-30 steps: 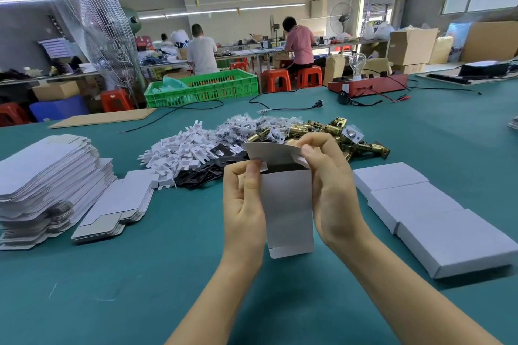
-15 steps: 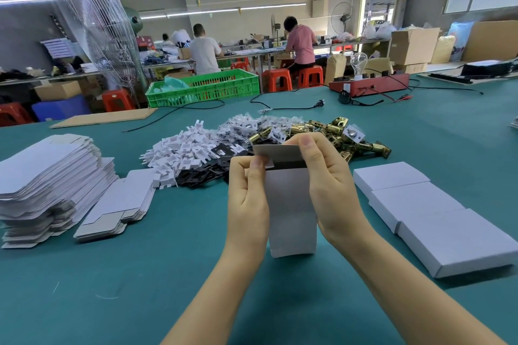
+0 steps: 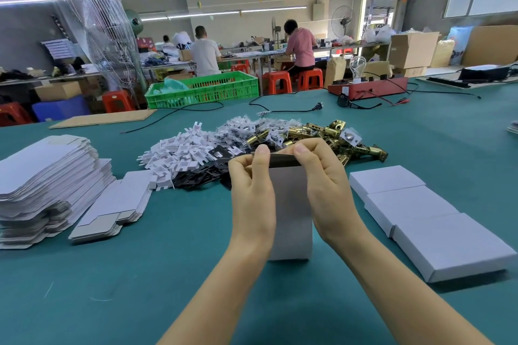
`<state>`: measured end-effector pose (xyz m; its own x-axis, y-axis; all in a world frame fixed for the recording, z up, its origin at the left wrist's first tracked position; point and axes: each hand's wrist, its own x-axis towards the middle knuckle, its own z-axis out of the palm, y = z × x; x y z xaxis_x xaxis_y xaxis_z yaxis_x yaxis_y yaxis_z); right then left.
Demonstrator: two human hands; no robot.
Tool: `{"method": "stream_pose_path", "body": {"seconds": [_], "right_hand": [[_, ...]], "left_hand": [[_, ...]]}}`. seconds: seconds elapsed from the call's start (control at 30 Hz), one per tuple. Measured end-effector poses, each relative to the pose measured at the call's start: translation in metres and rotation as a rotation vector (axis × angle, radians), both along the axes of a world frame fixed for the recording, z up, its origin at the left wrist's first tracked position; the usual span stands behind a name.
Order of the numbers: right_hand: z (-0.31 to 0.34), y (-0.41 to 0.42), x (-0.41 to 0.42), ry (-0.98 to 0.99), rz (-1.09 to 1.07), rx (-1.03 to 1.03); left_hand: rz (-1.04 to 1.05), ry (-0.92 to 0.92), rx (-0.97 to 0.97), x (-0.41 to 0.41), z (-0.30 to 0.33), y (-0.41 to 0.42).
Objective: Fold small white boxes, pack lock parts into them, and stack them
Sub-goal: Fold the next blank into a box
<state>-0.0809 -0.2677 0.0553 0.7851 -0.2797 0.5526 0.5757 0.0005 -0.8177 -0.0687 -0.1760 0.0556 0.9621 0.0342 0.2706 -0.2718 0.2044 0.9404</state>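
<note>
A small white box [image 3: 291,213] stands upright on the green table [image 3: 196,246] between my hands. My left hand [image 3: 251,193] grips its left side, thumb on the top flap. My right hand [image 3: 326,190] grips the right side and bends the top flap down with thumb and fingers. Behind the box lies a pile of brass latches [image 3: 330,137], bagged plates [image 3: 252,127], white plastic pieces [image 3: 179,151] and black plates [image 3: 201,173]. Flat box blanks are stacked at the left [image 3: 47,173], with a smaller stack [image 3: 115,204] beside them. Three folded boxes [image 3: 414,210] lie in a row at the right.
A green crate [image 3: 204,89], a cardboard sheet [image 3: 103,119] and a black power cord [image 3: 283,108] lie at the table's far side. A red test box with a bulb [image 3: 367,88] sits far right. People work at benches behind; a large fan [image 3: 92,25] stands at the left.
The top flap has been folded down from raised to nearly level over the box opening. Both thumbs have moved up onto the flap's edge. The box stays standing in the same place.
</note>
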Motion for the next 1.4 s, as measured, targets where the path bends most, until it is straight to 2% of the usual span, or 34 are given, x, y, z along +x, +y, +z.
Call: {"method": "stream_pose_path", "body": {"seconds": [0.13, 0.4, 1.03, 1.4], "right_hand": [[-0.004, -0.001, 0.001, 0.028, -0.037, 0.005], [-0.005, -0.003, 0.0, 0.047, -0.111, 0.007], [-0.004, 0.001, -0.004, -0.041, -0.121, -0.048], [-0.01, 0.007, -0.004, -0.079, -0.102, -0.08]], "left_hand": [[0.022, -0.078, 0.002, 0.0, 0.001, 0.002], [-0.102, -0.176, 0.055, 0.002, -0.002, 0.009], [-0.233, -0.179, 0.01, 0.007, 0.0, 0.021], [-0.208, -0.178, 0.028, 0.008, -0.002, 0.022]]}}
